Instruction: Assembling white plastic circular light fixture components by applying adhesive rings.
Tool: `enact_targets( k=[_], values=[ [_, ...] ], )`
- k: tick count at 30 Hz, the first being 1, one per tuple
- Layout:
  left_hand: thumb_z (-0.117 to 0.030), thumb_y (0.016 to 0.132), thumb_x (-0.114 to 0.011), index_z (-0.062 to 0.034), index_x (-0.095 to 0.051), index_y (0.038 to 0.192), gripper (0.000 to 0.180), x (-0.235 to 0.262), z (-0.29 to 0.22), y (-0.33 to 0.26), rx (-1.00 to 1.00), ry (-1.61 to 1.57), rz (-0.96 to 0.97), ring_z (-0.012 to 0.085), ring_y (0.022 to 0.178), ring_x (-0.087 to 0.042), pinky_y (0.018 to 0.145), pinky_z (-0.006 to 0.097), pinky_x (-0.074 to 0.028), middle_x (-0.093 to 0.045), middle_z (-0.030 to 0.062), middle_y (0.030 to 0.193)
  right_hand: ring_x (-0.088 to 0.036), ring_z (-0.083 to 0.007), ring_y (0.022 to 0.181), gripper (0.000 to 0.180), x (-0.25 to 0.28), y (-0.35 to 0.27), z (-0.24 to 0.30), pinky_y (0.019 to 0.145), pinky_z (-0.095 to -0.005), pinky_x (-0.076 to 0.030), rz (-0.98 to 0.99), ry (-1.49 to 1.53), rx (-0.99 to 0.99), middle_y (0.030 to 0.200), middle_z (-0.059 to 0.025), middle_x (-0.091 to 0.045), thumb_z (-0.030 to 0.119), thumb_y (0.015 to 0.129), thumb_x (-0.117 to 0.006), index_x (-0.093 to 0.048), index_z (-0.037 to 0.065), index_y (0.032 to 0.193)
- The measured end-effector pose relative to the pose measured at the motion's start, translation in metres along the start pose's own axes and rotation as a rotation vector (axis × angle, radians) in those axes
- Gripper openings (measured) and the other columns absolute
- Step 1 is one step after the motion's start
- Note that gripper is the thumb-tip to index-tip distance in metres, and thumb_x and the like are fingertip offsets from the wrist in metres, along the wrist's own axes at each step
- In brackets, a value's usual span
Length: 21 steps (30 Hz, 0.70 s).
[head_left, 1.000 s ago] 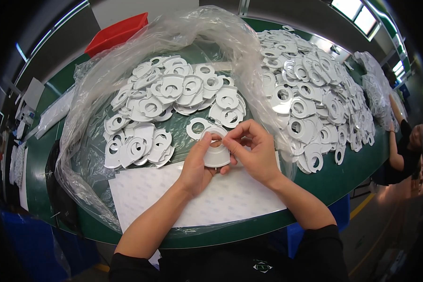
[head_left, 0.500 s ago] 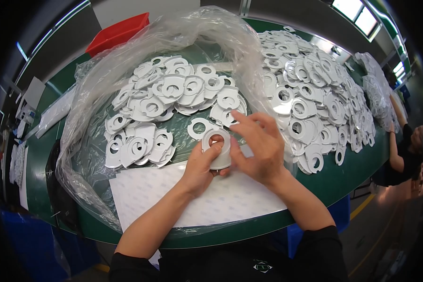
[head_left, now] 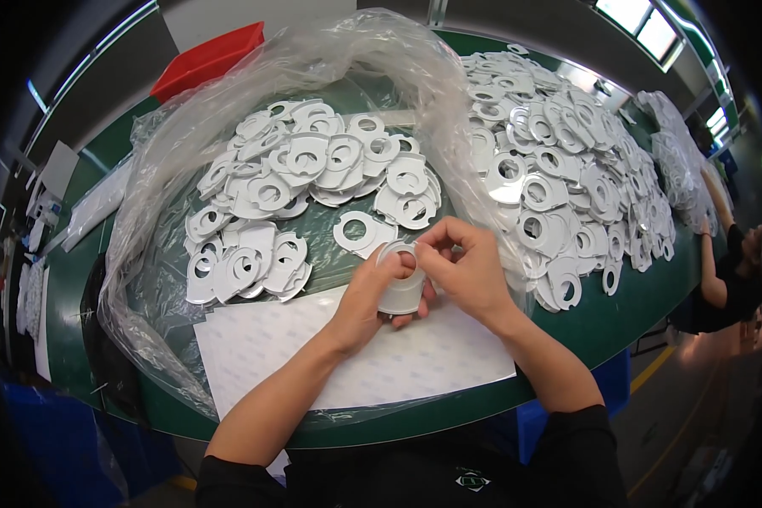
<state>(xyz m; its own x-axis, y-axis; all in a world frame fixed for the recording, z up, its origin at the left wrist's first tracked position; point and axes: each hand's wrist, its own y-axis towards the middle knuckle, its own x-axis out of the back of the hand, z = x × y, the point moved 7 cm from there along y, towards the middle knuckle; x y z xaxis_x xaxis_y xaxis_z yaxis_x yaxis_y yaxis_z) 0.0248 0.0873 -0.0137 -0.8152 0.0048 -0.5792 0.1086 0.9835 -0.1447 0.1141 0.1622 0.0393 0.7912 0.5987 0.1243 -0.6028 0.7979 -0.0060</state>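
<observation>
In my left hand (head_left: 362,298) is a white ring-shaped plastic part (head_left: 400,298), tilted, with my thumb at its round hole and my fingers underneath. My right hand (head_left: 472,278) is closed in a pinch at the part's upper right rim. Whether the fingertips grip the rim itself or something thin on it, I cannot tell. Just beyond my hands a similar flat white part (head_left: 356,229) with a large hole lies on the table. Below them is a stack of white sheets (head_left: 339,372), partly covered by my forearms.
A pile of white ring parts (head_left: 305,161) lies inside an opened clear plastic bag (head_left: 157,203). A larger heap (head_left: 559,169) covers the right of the green table (head_left: 449,417). At the back left stands a red bin (head_left: 207,61). Another person's arm (head_left: 713,267) shows far right.
My right hand, its fingers spread before, has closed into a pinch at the ring part's rim. My left hand has tilted the part slightly.
</observation>
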Motion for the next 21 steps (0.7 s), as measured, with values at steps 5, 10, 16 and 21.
enact_targets(
  k=[5, 10, 16, 21],
  values=[
    [-0.072, 0.087, -0.007, -0.0087, -0.045, 0.113, 0.078, -0.014, -0.008, -0.001, 0.022, 0.048, 0.063, 0.0121, 0.068, -0.058, 0.045, 0.021, -0.036, -0.059, 0.0089, 0.089, -0.054, -0.0111, 0.043, 0.027, 0.0, -0.004, 0.003, 0.041, -0.0248, -0.038, -0.078, -0.155, 0.002, 0.06, -0.0043, -0.06, 0.019, 0.077, -0.072, -0.053, 0.001, 0.069],
    [-0.076, 0.084, -0.004, -0.0077, -0.045, 0.107, 0.083, -0.007, -0.002, -0.001, 0.078, 0.049, 0.037, 0.0151, 0.066, -0.059, 0.044, 0.022, -0.035, -0.058, 0.0082, 0.088, -0.05, -0.0139, 0.053, 0.04, -0.005, -0.012, 0.028, 0.049, -0.0265, -0.041, -0.169, -0.851, 0.339, 0.061, -0.004, -0.051, 0.03, 0.065, -0.08, -0.051, 0.003, 0.072],
    [-0.076, 0.084, -0.004, -0.0067, -0.045, 0.103, 0.083, -0.001, -0.006, 0.001, 0.09, -0.063, -0.029, 0.0184, 0.061, -0.06, 0.04, 0.023, -0.033, -0.059, 0.0117, 0.081, -0.054, -0.0161, 0.062, 0.029, -0.001, -0.009, 0.026, 0.057, -0.0271, -0.044, 0.12, -0.533, 0.315, 0.073, -0.0091, -0.057, 0.019, 0.076, -0.074, -0.053, 0.001, 0.086],
    [-0.075, 0.084, -0.005, -0.0057, -0.046, 0.103, 0.083, -0.005, -0.004, 0.002, 0.106, -0.095, -0.002, 0.0192, 0.059, -0.06, 0.039, 0.024, -0.033, -0.06, 0.0131, 0.078, -0.054, -0.015, 0.059, 0.018, 0.0, -0.011, 0.018, 0.053, -0.0267, -0.043, 0.038, -0.444, 0.239, 0.071, -0.0086, -0.058, 0.013, 0.083, -0.067, -0.054, -0.001, 0.084]
  ],
)
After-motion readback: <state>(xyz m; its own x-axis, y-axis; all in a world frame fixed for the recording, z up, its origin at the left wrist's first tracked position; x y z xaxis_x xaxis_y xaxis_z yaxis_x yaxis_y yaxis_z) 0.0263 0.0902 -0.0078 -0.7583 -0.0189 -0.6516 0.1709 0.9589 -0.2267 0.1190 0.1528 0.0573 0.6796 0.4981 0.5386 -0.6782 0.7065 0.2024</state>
